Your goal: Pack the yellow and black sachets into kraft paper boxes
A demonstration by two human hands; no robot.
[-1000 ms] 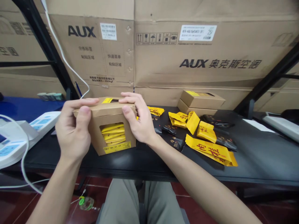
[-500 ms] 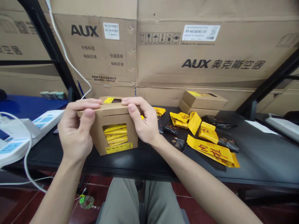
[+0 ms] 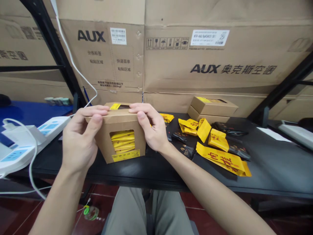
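Observation:
A brown cardboard box (image 3: pixel 101 143) stands upright near the table's front edge, its lid down. Through its front window show several stacked yellow packets (image 3: pixel 123 141), with a yellow label strip below. My left hand (image 3: pixel 81 137) grips the box's top left corner, thumb on the front edge and fingers over the lid. At the top right corner, my right hand (image 3: pixel 153 129) holds it the same way. Behind it another brown box with a yellow label (image 3: pixel 115 106) is partly hidden. Yellow packets (image 3: pixel 221 158) and black packets (image 3: pixel 187 150) lie loose to the right.
Two brown boxes (image 3: pixel 211 106) are stacked at the back right. A white power strip (image 3: pixel 52 125) with cables lies left, next to a blue surface (image 3: pixel 24 111). Large AUX cartons (image 3: pixel 168 75) stand behind the black table (image 3: pixel 156 169). A plastic bottle (image 3: pixel 91 212) lies on the floor.
The view has shifted slightly. Both hands stay on the box's top corners, and the lid's front edge appears pressed a little lower and flatter.

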